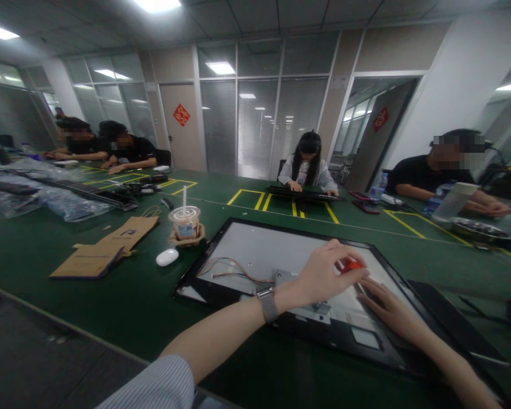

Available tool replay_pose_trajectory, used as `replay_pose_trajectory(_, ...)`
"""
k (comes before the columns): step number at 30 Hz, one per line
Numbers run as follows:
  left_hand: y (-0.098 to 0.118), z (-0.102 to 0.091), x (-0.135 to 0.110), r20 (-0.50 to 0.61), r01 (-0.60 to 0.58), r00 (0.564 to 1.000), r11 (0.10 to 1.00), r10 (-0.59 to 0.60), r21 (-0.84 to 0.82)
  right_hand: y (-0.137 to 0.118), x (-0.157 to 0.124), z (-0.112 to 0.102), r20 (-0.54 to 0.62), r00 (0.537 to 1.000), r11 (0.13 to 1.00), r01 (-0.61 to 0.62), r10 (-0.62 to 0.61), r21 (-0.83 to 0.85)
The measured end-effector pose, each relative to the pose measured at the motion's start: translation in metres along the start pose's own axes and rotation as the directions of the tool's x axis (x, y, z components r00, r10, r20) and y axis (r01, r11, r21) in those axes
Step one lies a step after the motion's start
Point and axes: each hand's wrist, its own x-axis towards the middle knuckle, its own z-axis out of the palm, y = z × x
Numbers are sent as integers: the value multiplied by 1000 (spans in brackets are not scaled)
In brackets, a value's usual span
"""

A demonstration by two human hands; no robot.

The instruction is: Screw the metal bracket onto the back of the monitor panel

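Observation:
A flat display panel (255, 244) with a black frame lies back side up on the green table in front of me. My left hand (330, 272), with a watch on its wrist, is closed over the panel's right half. Its fingers grip the red handle of what looks like a screwdriver (352, 265), pointing downward. Just to the right, my right hand (387, 309) rests low over the panel, fingers stretched toward the tool's lower end. The tip is hidden. A metal bracket (285, 276) and thin wires (238, 272) sit on the panel's back.
Left of the panel stand a drink cup (184, 224) in a cardboard holder, a white mouse-shaped case (167, 257) and paper bags (111, 247). A black flat part (455, 318) lies at right. Bagged strips (68, 196) lie far left. Several people sit around the table.

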Motion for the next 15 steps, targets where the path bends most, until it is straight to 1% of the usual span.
replay_pose_trajectory(8, 1, -1, 0, -2, 8, 1000, 1000, -8, -20, 4, 0, 3, -15, 1000, 1000, 22, -22, -8)
replay_pose_trajectory(15, 3, -2, 0, 16, 23, 1000, 999, -23, -24, -1, 1, -2, 3, 1000, 999, 21, -21, -24)
